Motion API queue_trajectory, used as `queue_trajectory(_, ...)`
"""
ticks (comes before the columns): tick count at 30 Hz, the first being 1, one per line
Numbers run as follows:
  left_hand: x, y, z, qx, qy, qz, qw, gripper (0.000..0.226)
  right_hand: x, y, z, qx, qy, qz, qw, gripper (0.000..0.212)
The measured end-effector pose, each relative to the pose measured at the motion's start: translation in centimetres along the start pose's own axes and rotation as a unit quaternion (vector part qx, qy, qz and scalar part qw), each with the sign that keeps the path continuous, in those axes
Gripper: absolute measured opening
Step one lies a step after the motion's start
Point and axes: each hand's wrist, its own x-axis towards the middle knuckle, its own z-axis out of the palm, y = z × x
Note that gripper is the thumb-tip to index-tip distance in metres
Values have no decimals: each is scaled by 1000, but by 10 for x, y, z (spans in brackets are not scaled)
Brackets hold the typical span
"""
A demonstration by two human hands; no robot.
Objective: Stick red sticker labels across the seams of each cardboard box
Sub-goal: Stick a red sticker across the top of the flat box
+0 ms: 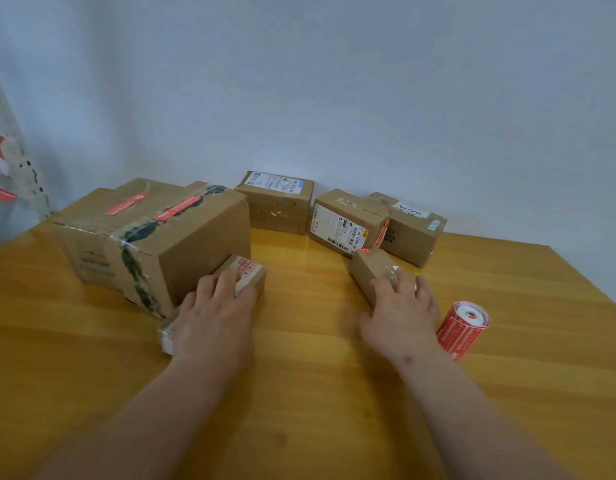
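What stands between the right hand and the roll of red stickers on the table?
Nothing visible does. The right hand rests on a small cardboard box, and the roll of red stickers lies just to the right of it on the wooden table, with only bare tabletop between them.

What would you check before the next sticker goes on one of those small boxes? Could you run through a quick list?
1. Sticker roll within reach, beside the right hand: ok.
2. Right hand steadies a small box: ok.
3. Left hand rests on the long printed box: ok.
4. A sticker peeled and ready: not ok, both hands are busy.
5. Small box's seam facing up: cannot tell.
6. Large box already labelled: ok.
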Motion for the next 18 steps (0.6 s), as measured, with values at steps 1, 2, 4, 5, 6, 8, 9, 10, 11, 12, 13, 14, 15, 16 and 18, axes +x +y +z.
queue_trajectory(1, 3, 0, -1, 1, -6, -6, 1000, 47, 3, 1, 1, -12, -8, 4, 1000, 54)
queue_trajectory(2, 4, 1, -2, 1, -11, -9, 1000, 47, 5, 3, 2, -21, -20, 7, 1000, 56)
queue_trajectory(4, 5, 6, -2, -8, -12, -1, 1000, 47, 6, 3, 4, -33, -35, 7, 999, 61)
queue_trajectory(5, 4, 9, -2, -16, -5, 9, 1000, 47, 6, 3, 4, -42, -29, -2, 999, 64)
queue_trajectory(6, 3, 12, -2, -26, 7, 20, 999, 46, 5, 4, 4, -54, -10, -15, 998, 67)
queue_trajectory(8, -1, 19, -2, -53, 30, 40, 997, 45, 2, 6, 2, -63, 25, -45, 997, 70)
queue_trajectory(9, -3, 23, -3, -70, 39, 49, 996, 45, 0, 7, 0, -53, 27, -54, 997, 71)
queue_trajectory(10, -5, 27, -3, -88, 46, 58, 993, 47, -3, 9, -2, -40, 20, -64, 997, 71)
queue_trajectory(11, -7, 31, -5, -106, 50, 67, 991, 49, -6, 10, -5, -22, 8, -76, 997, 73)
queue_trajectory(12, -10, 34, -6, -123, 49, 77, 988, 54, -11, 12, -7, 2, -5, -92, 996, 77)
queue_trajectory(13, -12, 38, -7, -139, 46, 87, 985, 59, -17, 13, -11, 33, -17, -116, 993, 82)
queue_trajectory(14, -14, 41, -8, -150, 43, 100, 983, 66, -24, 13, -14, 67, -29, -147, 986, 86)
queue_trajectory(15, -17, 44, -9, -154, 38, 116, 980, 73, -33, 13, -18, 99, -42, -180, 978, 91)
queue_trajectory(16, -19, 46, -10, -150, 27, 136, 979, 81, -41, 12, -20, 121, -60, -211, 968, 96)
queue_trajectory(18, -24, 52, -11, -123, -17, 184, 975, 100, -59, 11, -22, 150, -103, -258, 949, 102)
